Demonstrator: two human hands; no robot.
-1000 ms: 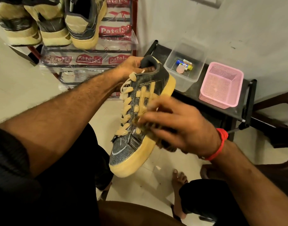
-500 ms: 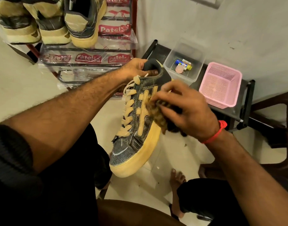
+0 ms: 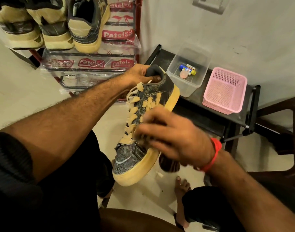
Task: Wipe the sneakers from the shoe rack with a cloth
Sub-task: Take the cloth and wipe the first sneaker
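Sneaker (image 3: 144, 129) held in mid-air above the lap and floor, toe pointing down toward the camera, heel up and away; likely angled this way to present the outer side panel for wiping. Right hand (image 3: 175, 141) nearest, motion-blurred, fingers curled over the mid-side of the shoe near the laces, gripping the cloth (image 3: 168, 163), only a dark bunched bit visible hanging below the palm beside the sole. Red thread band (image 3: 213, 153) on that wrist. Left hand (image 3: 141, 74) further off, thumb tucked inside the collar, rest of the hand clasped over the heel opening, judged as the brace so the shoe stays put under rubbing. Upper dark grey, cracked-looking texture, tan crossed stripes, cream laces, thick yellowed sole; scuffed and dusty at the heel side. Beyond: low black stand (image 3: 210, 114) by the wall, bearing a clear plastic tub (image 3: 180, 82) with small items and a pink mesh basket (image 3: 225, 91). Farthest, top left: shoe rack (image 3: 86, 56), plastic-wrapped shelves, three more sneakers (image 3: 53, 27) parked heels out, presumably next.
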